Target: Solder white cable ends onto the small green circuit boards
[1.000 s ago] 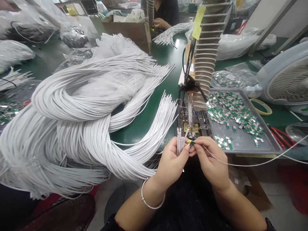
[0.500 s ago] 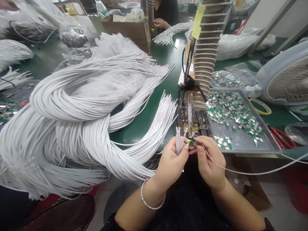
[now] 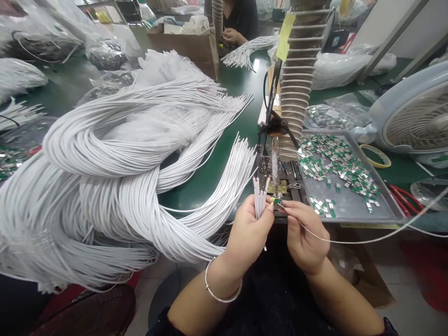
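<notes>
Green board: a tiny green board (image 3: 277, 200), right of centre and a little below the middle of the frame, just beneath what looks like a soldering iron (image 3: 275, 163); whether the two touch, I cannot tell.
Left hand: the left hand (image 3: 249, 231) pinches the board between thumb and forefinger, its other fingers wrapped round a small sheaf of white wires (image 3: 259, 200), cut ends upward.
Right hand: the right hand (image 3: 308, 235) has its fingers curled, apparently grasping a pale strand (image 3: 350, 241) near its end; the rest sweeps off to the right edge.
Board handling: likely very light, stiff and easily fumbled — best taken by its edges, fingertips well clear of any hot metal.
Wire handling: probably light, bendy and a little slick, so a full-palm grip below the ends should keep the sheaf together.
Strand handling: thin and springy, I judge; hold it close to the tip.
Tray: a grey tray (image 3: 353, 211) at right of the frame bears loose boards (image 3: 345, 161).
Wire heap: large white bundles (image 3: 105, 149) fill the left.
</notes>
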`<state>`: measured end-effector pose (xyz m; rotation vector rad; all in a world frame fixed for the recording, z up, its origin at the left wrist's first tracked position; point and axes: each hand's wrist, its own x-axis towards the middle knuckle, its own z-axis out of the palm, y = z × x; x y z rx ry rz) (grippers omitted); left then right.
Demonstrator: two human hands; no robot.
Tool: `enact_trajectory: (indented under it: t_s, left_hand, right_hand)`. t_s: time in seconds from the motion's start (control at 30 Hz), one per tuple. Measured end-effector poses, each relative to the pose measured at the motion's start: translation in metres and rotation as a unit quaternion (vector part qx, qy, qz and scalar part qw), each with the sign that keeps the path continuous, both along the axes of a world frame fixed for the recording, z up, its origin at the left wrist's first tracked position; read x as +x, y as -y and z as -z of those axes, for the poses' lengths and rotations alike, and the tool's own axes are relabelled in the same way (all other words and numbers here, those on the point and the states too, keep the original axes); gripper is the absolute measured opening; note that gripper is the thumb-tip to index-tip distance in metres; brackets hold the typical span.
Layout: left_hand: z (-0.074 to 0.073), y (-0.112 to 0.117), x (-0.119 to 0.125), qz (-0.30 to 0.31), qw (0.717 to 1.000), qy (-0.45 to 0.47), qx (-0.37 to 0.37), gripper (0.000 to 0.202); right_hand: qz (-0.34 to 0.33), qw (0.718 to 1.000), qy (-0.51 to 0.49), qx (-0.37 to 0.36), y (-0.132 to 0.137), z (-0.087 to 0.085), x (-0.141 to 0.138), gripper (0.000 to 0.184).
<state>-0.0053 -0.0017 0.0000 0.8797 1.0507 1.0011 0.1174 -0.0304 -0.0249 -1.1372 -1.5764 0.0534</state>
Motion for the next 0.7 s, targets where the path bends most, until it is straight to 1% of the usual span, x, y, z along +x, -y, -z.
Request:
enact_trajectory:
  t_s: [0.23, 0.47, 0.7]
  left_hand:
    - [-0.002, 0.0, 0.001, -0.001, 1.0, -0.002, -0.002, 0.007]
    - [-0.005, -0.003, 0.003, -0.005, 1.0, -0.01, 0.006, 0.007]
    - [-0.005, -0.006, 0.003, 0.001, 1.0, -0.017, 0.01, 0.007]
  right_hand:
    - [0.021, 0.999, 0.032, 0.017, -0.005, 0.0, 0.001, 0.027]
    - [0.026, 0.999, 0.034, 0.018, -0.006, -0.001, 0.002, 0.026]
    - [0.025, 0.998, 0.04, 0.047, -0.012, -0.003, 0.002, 0.022]
